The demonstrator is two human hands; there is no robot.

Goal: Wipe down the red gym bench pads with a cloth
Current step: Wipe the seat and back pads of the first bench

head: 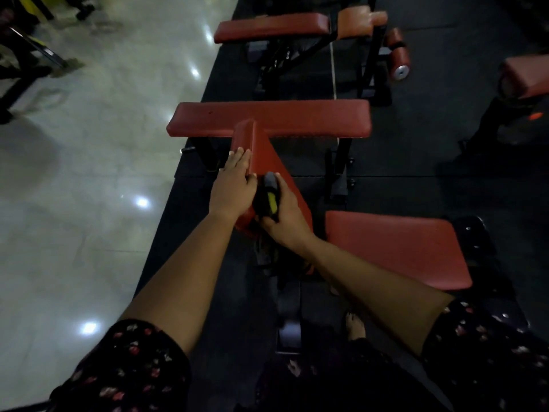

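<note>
The dark cloth (269,197), bunched up with a yellow patch showing, lies on the lower part of the sloping red pad (267,156), which rises away from the person toward a narrow top end. The right hand (285,215) grips the cloth, its fingers curled over the bundle and pressing it onto the pad's face. The left hand (233,185) is just beside it, almost touching the cloth. Its fingers are straight and laid flat along the pad's left side edge, and its thumb sits near the upper face.

Above the hands the sloping pad's face is bare red up to its top end. That end overlaps the long crosswise pad (297,117) in this view; whether the two touch cannot be told. To the right of the hands, past a dark gap, sits a broad seat pad (395,248), its surface uncovered.

Farther off stands a second bench with a red pad (270,26), an orange pad (356,20) and two roller pads (399,59). Another red pad (525,74) is cut by the right border.

The benches stand on black rubber matting (416,159), whose left edge runs diagonally beside the glossy tiled floor (89,144). Floral sleeves (133,367) and a bare foot (355,325) show below.
</note>
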